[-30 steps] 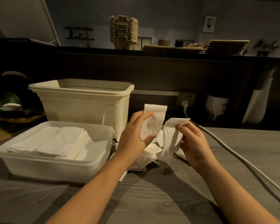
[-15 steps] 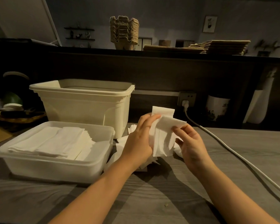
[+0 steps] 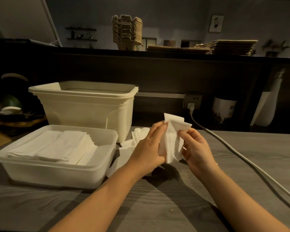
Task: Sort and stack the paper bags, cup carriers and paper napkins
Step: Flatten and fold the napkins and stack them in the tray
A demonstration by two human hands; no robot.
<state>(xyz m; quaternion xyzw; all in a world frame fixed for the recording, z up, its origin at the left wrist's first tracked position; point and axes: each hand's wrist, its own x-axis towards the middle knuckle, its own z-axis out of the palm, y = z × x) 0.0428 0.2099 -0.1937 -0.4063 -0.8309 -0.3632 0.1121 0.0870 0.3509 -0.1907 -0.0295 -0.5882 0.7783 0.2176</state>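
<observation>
Several napkins (image 3: 172,131) being held upright above the table (image 3: 157,201)

Stacked napkins (image 3: 57,144) are lying in the shallow tray (image 3: 49,174) at the left, with the tall bin (image 3: 84,113) standing just behind it. Loose napkins (image 3: 139,133) are lying on the table beside the tray. The left hand (image 3: 149,148) is gripping the upright bunch; the right hand (image 3: 197,148) is pinching its top right edge.

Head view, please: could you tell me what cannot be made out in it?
Head view:
- Inside of the tall tub: hidden by its near wall.
- Loose napkins on the table: partly behind the left hand.
- Count of held napkins: they overlap; right hand covers part.
- Basket contents, far left: too dim.
</observation>
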